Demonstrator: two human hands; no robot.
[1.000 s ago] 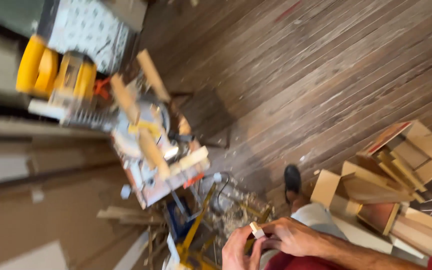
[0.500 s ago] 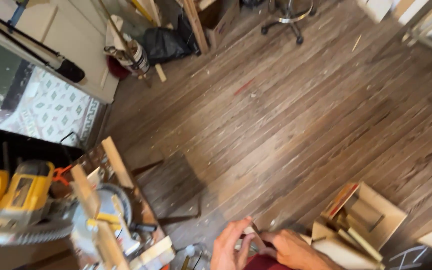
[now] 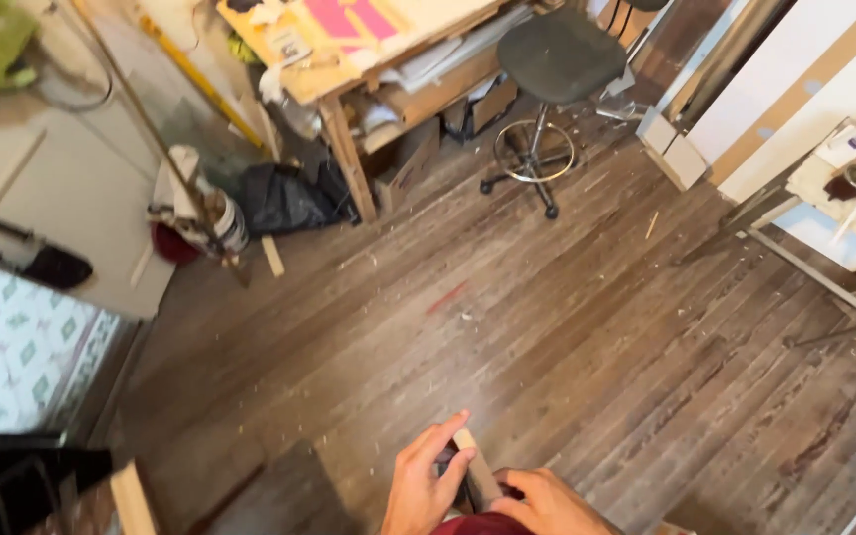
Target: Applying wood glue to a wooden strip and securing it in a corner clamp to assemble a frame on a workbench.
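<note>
head view: two hands at the bottom edge, above a worn wooden floor (image 3: 567,327); between them one small wooden block (image 3: 478,474), pale at its tip, held upright and slightly tilted; the left hand (image 3: 426,485) has its fingers (image 3: 445,434) curled together around the block's near side, index stretched up along it; the right hand (image 3: 547,500) clamps the block's lower end from the other side, knuckles up; further off, one black stool (image 3: 557,69), one cluttered wooden tabletop (image 3: 349,69), one black bag (image 3: 284,203) on the floor beside its leg.
</note>
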